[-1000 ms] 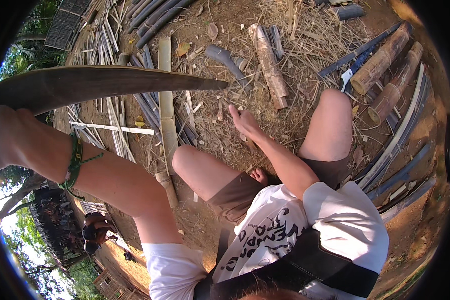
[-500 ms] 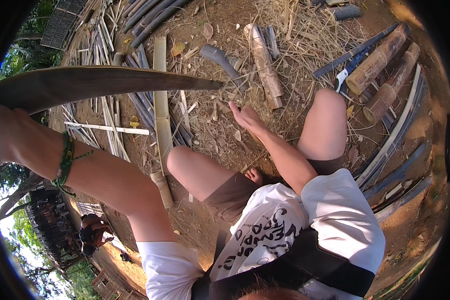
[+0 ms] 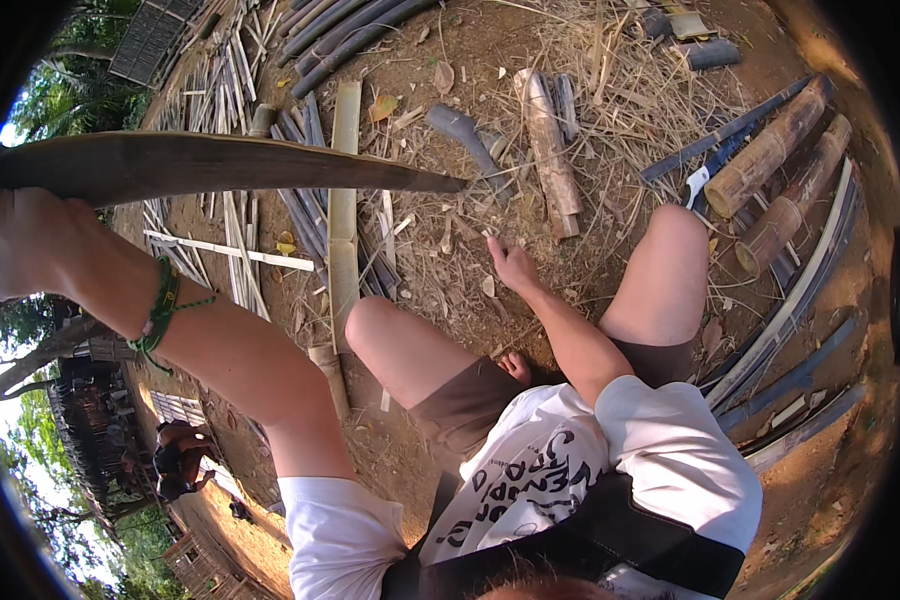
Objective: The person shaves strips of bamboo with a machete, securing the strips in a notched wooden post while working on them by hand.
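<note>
At the far left my left hand is raised and closed around the near end of a long, dark, split bamboo strip. Close to the camera the strip looks broad, and it narrows to a tip near the middle of the view. A green braided cord circles my left wrist. Low in front of my knees, my right hand has its fingers curled and its thumb stretched out, a little below the strip's tip. What its fingers hold, if anything, is hidden.
Split bamboo pieces and thin strips lie on the ground to the left. Ahead are a short bamboo log and dry shavings. A white-handled saw rests beside cut bamboo lengths at right. Another person bends over at far left.
The view has shifted slightly, so ground objects appear lower and further right. My left hand still holds the bamboo strip, and more of that hand shows. My right hand stays near the strip's tip.
</note>
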Motion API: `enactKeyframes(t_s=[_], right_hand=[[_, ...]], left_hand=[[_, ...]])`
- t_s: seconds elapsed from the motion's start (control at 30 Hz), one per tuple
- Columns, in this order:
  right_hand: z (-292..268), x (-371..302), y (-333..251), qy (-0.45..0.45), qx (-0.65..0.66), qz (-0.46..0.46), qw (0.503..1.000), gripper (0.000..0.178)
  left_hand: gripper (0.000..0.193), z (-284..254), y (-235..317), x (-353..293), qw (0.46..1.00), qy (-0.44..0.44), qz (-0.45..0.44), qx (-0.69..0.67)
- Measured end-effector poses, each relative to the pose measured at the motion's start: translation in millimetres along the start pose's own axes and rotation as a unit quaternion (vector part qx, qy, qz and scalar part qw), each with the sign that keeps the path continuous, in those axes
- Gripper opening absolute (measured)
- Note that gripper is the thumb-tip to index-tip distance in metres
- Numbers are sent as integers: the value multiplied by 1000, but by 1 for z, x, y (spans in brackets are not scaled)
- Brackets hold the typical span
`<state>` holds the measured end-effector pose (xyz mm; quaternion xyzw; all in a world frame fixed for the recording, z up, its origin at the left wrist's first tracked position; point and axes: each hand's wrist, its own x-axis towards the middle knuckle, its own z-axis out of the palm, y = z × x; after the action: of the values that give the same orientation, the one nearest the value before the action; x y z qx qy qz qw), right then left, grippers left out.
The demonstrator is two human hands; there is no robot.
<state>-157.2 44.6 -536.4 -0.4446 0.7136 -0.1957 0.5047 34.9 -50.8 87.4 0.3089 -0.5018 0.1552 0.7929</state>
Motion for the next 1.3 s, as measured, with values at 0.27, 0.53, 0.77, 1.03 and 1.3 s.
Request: enactKeyframes(t_s=[0.27, 0.53, 0.77, 1.03, 1.3], right_hand=[[-7, -13, -31, -43, 87, -38, 995, 81], [-124, -126, -249, 69, 373, -391, 838, 38], [-173, -139, -301, 121, 490, -430, 748, 38], [-221, -145, -279, 118, 623, -413, 654, 32], [-255, -174, -268, 19, 720, -392, 572, 29]], left_hand=[[38, -21, -16, 3, 979, -63, -57, -185], [71, 44, -7, -12, 907, -174, -200, -326], [52, 95, 73, -73, 927, -293, -86, -216], [52, -48, -14, -256, 907, -39, -419, -26], [126, -110, -72, -373, 447, 212, -843, -209]])
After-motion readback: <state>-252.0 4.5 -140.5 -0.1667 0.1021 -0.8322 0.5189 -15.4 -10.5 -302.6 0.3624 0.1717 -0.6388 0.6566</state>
